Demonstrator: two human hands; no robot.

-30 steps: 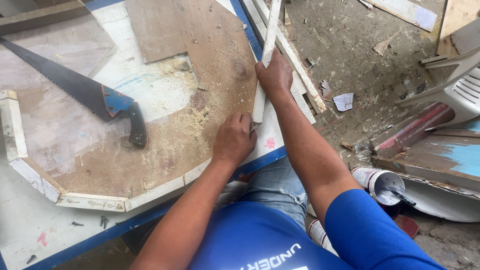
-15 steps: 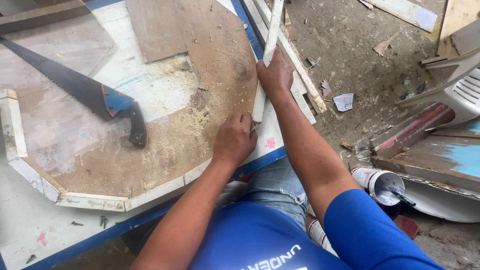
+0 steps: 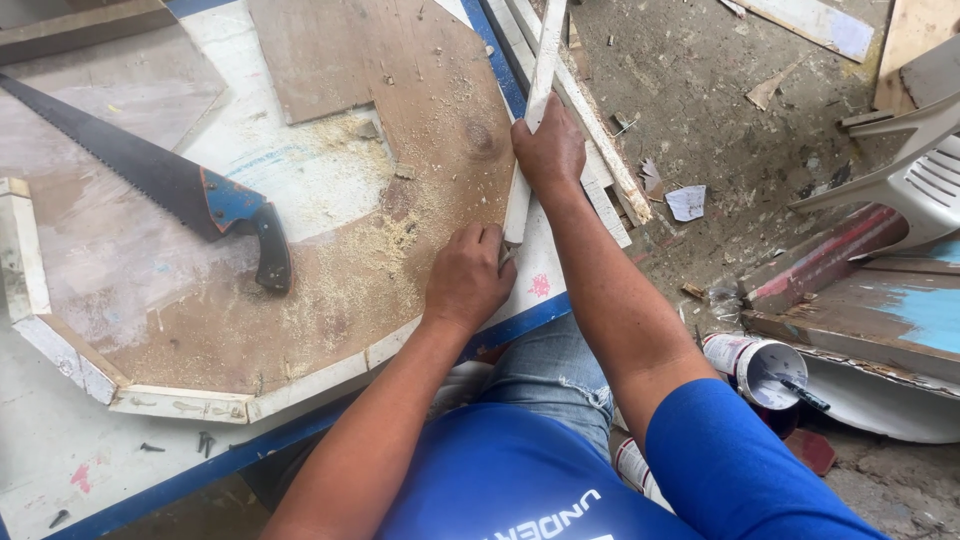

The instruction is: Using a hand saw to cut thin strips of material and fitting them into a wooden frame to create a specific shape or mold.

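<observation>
White wood strip (image 3: 530, 120) laid along table's right edge (image 3: 520, 315), long axis running away from body; right hand (image 3: 548, 150) clamped mid-strip, left hand (image 3: 468, 275) pinched at near end.

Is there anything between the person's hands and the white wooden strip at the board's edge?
Nothing visible. The right hand grips the white wooden strip directly, and the left hand touches its lower end.

White table with a blue edge (image 3: 520, 318), big brown board with white strips round it (image 3: 300, 300), handsaw with a blue and black handle (image 3: 170, 185) on the board, yellow sawdust (image 3: 370, 250), small dark screws (image 3: 205, 440)
</observation>
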